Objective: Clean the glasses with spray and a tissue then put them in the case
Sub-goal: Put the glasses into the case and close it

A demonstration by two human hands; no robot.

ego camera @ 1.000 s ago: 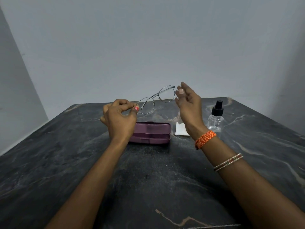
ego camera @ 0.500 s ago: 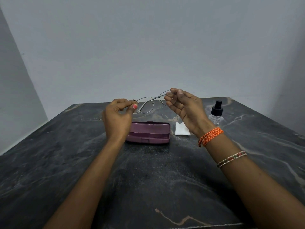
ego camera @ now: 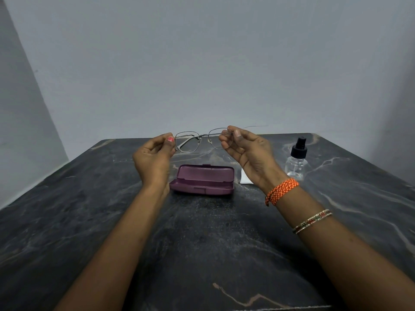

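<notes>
Thin metal-framed glasses point(ego camera: 203, 140) pinched between left hand point(ego camera: 155, 159) and right hand point(ego camera: 249, 151), seemingly at the hinges, above open purple plastic case point(ego camera: 203, 179).

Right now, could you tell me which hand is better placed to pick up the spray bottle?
The right hand, probably: the spray bottle stands just beyond it on the right, and the left hand could hold the glasses alone.

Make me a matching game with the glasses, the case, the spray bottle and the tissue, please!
Things:
1. glasses
2. case
3. spray bottle
4. tissue

Descriptions:
A. purple, lying open on the table
B. white, partly hidden behind the right wrist
C. held up in the air by both hands
D. clear with a black top

Pairs: 1-C, 2-A, 3-D, 4-B
</notes>
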